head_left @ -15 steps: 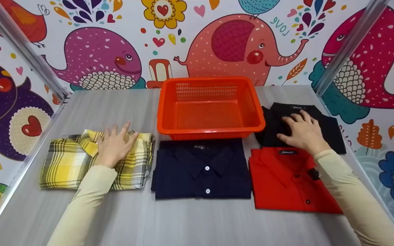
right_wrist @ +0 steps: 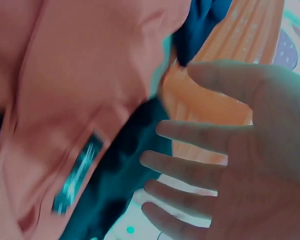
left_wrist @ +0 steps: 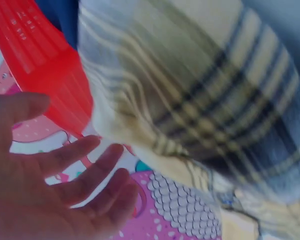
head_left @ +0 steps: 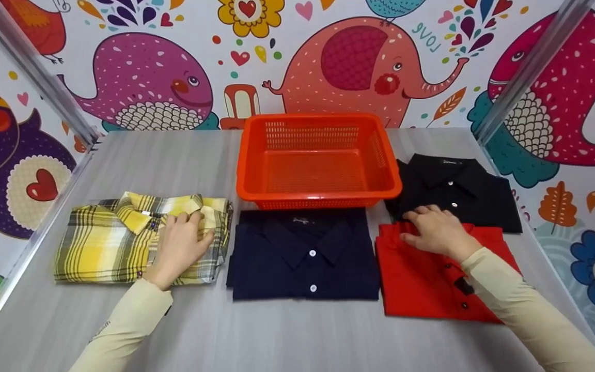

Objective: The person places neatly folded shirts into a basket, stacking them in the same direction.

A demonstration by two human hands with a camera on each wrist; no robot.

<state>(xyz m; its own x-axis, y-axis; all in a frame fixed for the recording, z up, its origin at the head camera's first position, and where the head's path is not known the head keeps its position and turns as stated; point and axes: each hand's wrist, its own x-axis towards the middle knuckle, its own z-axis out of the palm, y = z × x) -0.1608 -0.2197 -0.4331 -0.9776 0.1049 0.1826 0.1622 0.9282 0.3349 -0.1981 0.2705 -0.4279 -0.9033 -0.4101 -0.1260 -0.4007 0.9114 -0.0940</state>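
Note:
My left hand (head_left: 181, 248) hovers over the right half of a folded yellow plaid shirt (head_left: 98, 248), fingers loosely bent. In the left wrist view its fingers (left_wrist: 97, 165) are spread beside the plaid cloth (left_wrist: 190, 100) with nothing between them. Above the collar end of a folded red shirt (head_left: 411, 284) is my right hand (head_left: 439, 230), hiding the collar. The right wrist view shows straight, parted fingers (right_wrist: 190, 167) next to the red shirt (right_wrist: 90, 65), holding nothing. Just beyond lies a folded black shirt (head_left: 483, 201) with white buttons.
A folded navy shirt (head_left: 271, 268) lies between the plaid and red ones. Behind it stands an orange plastic basket (head_left: 318, 196) with nothing in it. Metal posts (head_left: 527, 72) and a cartoon-printed wall (head_left: 256, 57) bound the grey table (head_left: 199, 330).
My right hand has drawn back from the black shirt to over the red one, uncovering the black shirt's buttons. My left hand has moved slightly nearer me, its fingers less spread.

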